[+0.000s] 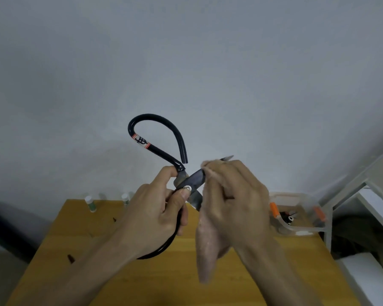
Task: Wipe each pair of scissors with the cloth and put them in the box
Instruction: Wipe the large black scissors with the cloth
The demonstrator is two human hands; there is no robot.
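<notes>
Large scissors [157, 138] with black looped handles and dark blades are held up in front of me, blades spread apart. My left hand [155, 213] grips them at the pivot, thumb by the rivet, with one handle loop rising above and the other curving below the palm. My right hand [230, 199] pinches a pale pinkish cloth [206, 250] around the upper blade; only the blade tip shows past my fingers. The cloth hangs down under that hand. A clear plastic box [296, 228] with orange latches stands on the table at the right, with small dark items inside.
A yellow wooden table [164, 279] lies below my hands. Two small white-capped bottles [91, 204] stand at its far edge by the grey wall. Dark scraps lie on the left of the table. A white shelf frame [349, 195] stands to the right.
</notes>
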